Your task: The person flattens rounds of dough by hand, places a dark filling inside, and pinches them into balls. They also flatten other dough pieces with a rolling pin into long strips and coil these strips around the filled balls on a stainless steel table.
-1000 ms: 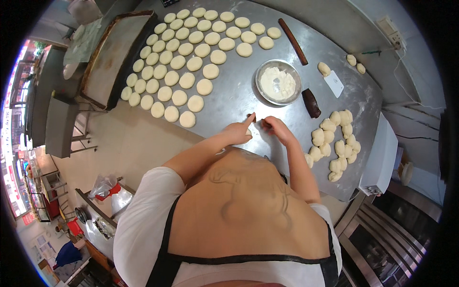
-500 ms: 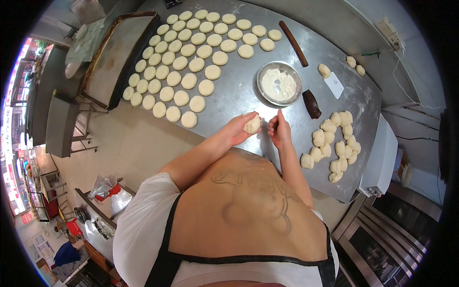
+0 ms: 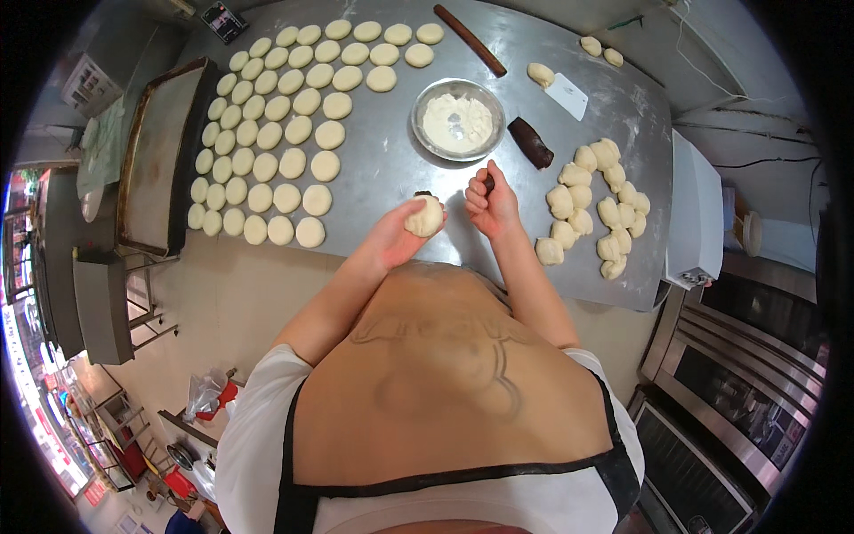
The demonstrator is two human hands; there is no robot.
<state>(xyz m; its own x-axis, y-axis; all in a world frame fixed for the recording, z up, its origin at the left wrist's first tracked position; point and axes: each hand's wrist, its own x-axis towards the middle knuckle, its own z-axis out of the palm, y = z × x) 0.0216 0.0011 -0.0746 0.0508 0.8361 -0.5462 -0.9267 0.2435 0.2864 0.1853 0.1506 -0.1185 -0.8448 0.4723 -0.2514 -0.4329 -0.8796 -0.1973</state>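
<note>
While left hand [image 3: 391, 238] cups a smooth round dough ball [image 3: 424, 216], right hand [image 3: 491, 201] grips a dark tool [image 3: 488, 182].

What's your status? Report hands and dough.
Left hand shut on dough ball. Right hand fisted on a dark tool. Both over the table; nothing in the way.

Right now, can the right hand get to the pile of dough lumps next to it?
Probably yes. The right hand is beside the pile of dough lumps, with only bare steel table between them. But it is closed around a small dark thing.
</note>
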